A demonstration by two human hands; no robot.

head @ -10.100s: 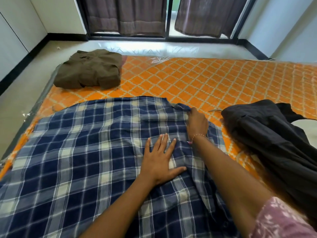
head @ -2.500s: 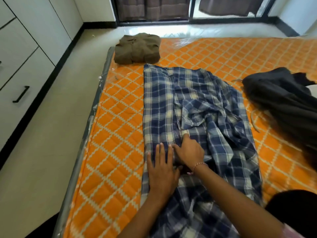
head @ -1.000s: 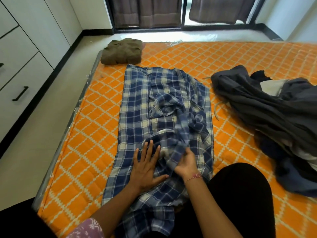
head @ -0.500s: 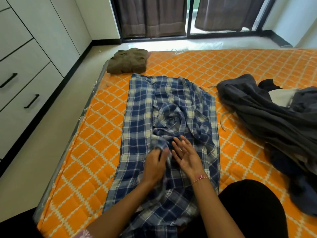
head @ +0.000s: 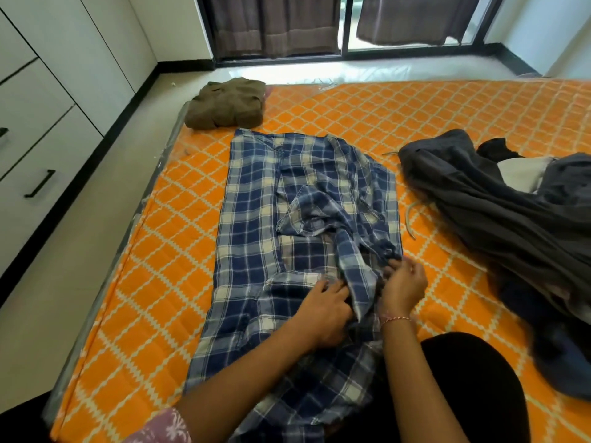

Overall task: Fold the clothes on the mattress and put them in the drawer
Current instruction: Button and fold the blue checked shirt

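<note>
Kneeling at the near edge of the orange quilted mattress (head: pixel 399 119), the person works on a blue plaid shirt (head: pixel 256 199) laid lengthwise, its left panel flat and its right side bunched. Left hand (head: pixel 326 310): fingers curled into the cloth at mid-shirt, pinning a fold. Right hand (head: pixel 403 284): fingers pinched together on the gathered sleeve at the shirt's right edge. An olive garment (head: pixel 227 103), already folded, sits at the mattress's far left corner; a dark grey heap of unfolded clothes (head: pixel 499 215) lies to the right, near the shirt but apart from it. White drawers (head: pixel 38 174) with black handles stand closed across the floor on the left. Likely step: folding the right sleeve inward. Risks, as judged: the crumpled cloth could be trapped under the fold, leaving a lumpy packet; releasing the left hand early could let the flat panel slip; a wide sweep rightward could snag the grey heap.
</note>
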